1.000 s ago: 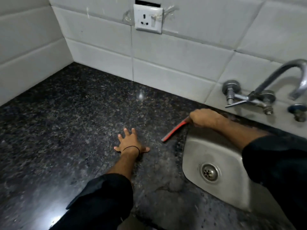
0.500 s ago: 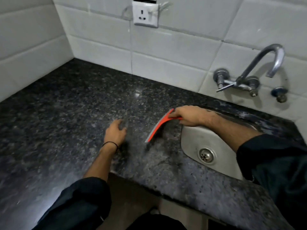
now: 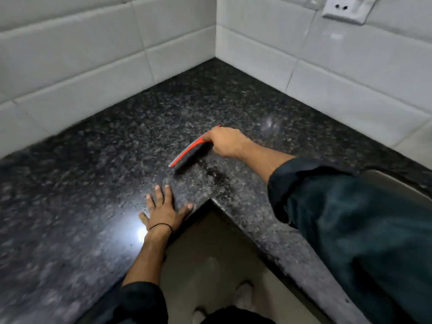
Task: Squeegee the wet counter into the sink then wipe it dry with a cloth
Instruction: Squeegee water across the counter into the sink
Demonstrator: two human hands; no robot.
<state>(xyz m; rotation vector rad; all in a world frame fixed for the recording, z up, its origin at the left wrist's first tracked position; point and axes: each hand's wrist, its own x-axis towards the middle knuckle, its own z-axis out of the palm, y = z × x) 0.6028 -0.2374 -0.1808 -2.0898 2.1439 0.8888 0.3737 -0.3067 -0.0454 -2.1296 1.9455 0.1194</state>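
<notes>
My right hand (image 3: pixel 225 141) grips the handle of a red squeegee (image 3: pixel 190 149) whose blade rests on the black speckled granite counter (image 3: pixel 117 148) near the middle of the L-shaped corner. A dark wet patch (image 3: pixel 216 175) lies just right of the blade. Water droplets glisten around my left hand (image 3: pixel 164 210), which lies flat with fingers spread on the counter by its inner corner edge. Only a strip of the steel sink (image 3: pixel 397 185) shows at the right, behind my right sleeve. No cloth is in view.
White tiled walls (image 3: pixel 93 54) meet at the corner behind the counter. A white wall socket (image 3: pixel 343 8) sits at the top right. The counter's inner edge (image 3: pixel 245 220) drops to the floor, where my feet (image 3: pixel 243 295) show.
The view swung left from the sink and tap to the counter corner. My right hand carried the squeegee leftward, away from the sink. My left hand shifted back to the inner corner edge and lies flat.
</notes>
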